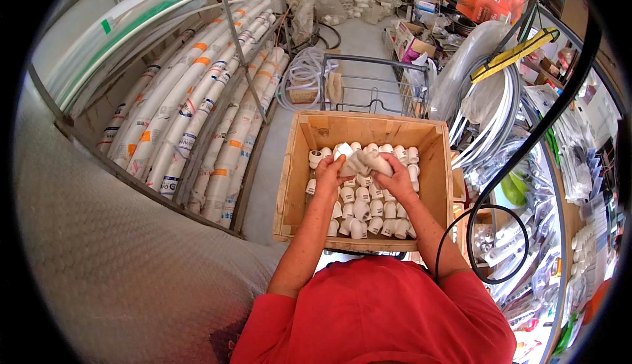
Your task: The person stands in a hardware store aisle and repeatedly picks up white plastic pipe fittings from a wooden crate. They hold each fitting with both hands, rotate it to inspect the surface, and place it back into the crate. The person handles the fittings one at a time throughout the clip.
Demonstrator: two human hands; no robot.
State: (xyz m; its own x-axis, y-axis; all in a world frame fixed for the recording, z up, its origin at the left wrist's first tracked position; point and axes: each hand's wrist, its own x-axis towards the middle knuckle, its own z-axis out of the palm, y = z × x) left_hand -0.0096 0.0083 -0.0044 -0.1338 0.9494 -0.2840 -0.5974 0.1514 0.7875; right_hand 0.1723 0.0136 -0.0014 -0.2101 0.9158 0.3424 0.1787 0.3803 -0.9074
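Before me stands an open wooden box (287,181) with many white plastic elbow pipe fittings (362,210) lying in rows on its bottom. My left hand (330,174) grips a white pipe fitting (343,150) over the left part of the box. A crumpled greyish-white cloth (363,161) spans from that fitting to my right hand (396,179), whose fingers are closed on its bunched end. Both hands are above the fittings, a little apart from each other. The cloth and my fingers hide some fittings beneath.
A metal wire cart frame (375,59) rises behind the box. Wrapped white pipes (197,102) fill a rack at the left. Coiled clear hose (302,75) lies on the floor. White hose coils (508,112), a black cable (533,139) and bagged goods crowd the right.
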